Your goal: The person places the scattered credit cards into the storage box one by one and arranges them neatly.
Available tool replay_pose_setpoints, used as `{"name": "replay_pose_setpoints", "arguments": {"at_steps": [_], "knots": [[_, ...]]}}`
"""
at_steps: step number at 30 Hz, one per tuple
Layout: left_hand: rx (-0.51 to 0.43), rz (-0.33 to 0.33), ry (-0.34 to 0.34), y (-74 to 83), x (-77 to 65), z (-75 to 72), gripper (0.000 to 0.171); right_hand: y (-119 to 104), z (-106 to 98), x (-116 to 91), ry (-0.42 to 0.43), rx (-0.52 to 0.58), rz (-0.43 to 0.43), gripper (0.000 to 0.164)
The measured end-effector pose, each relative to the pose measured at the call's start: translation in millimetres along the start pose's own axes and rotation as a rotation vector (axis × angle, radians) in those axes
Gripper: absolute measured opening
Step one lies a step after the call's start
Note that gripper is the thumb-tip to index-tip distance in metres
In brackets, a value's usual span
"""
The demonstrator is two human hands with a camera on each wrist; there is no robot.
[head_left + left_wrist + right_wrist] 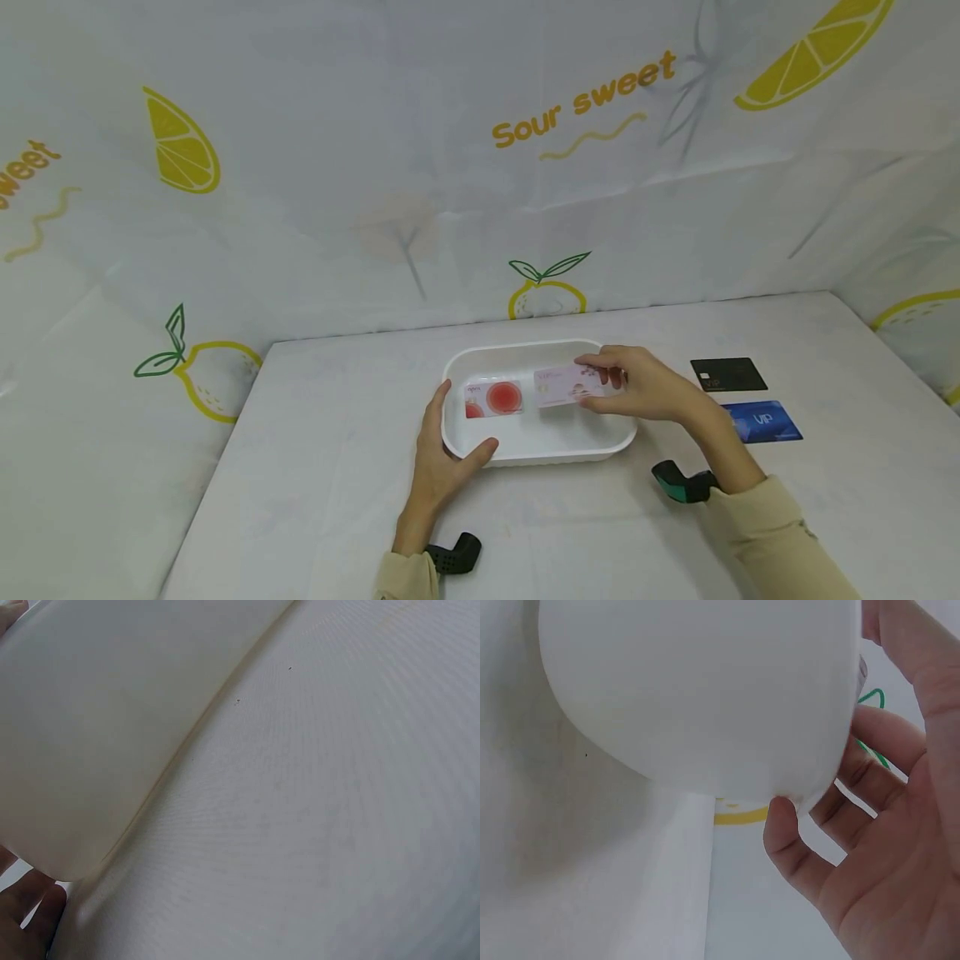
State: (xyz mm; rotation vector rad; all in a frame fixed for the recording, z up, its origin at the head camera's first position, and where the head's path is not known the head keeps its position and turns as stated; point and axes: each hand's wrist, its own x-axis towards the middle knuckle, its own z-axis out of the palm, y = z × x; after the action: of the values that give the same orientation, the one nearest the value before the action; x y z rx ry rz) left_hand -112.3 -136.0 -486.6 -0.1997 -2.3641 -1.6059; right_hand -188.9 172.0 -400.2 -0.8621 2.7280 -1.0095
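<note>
Beige sleeves (783, 537) come in at the near edge, each wrist wearing a small dark device: an all-black one (459, 553) on the left and a black-and-green one (681, 483) on the right. Between the hands sits a white plastic tray (536, 437) with rounded corners, resting on the white-covered bench (322, 483).

At its left end the left hand (438, 458) is spread, thumb reaching over the near rim and fingers along the outer wall. The right hand (645, 385) pinches a pale pink VIP card (557, 387) between thumb and fingers over the tray's right half; whether the card touches the tray floor cannot be told. In the tray's left half lies a white card with red circles (493, 400), just beside the pink one.

Right of the tray, on the bench, a black VIP card (729, 375) lies beyond a blue VIP card (767, 422), which the right forearm partly covers. Behind hangs a white cloth (315, 217) printed with lemons and "Sour sweet".
</note>
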Motion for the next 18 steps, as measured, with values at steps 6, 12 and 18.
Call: {"name": "replay_pose_setpoints", "arguments": {"at_steps": [6, 12, 18], "knots": [[-0.001, 0.008, -0.004, -1.6, 0.6, 0.5, 0.1, -2.1, 2.7, 7.5, -0.054, -0.043, 0.031, 0.057], [0.008, 0.015, -0.007, -2.9, 1.3, 1.0, 0.1, -3.7, 6.3, 13.7, -0.089, -0.059, 0.068, 0.058], [0.001, 0.004, 0.0, -1.2, 0.4, 0.2, 0.1, -8.1, 11.3, 18.2, -0.096, -0.082, 0.1, 0.057]]}}
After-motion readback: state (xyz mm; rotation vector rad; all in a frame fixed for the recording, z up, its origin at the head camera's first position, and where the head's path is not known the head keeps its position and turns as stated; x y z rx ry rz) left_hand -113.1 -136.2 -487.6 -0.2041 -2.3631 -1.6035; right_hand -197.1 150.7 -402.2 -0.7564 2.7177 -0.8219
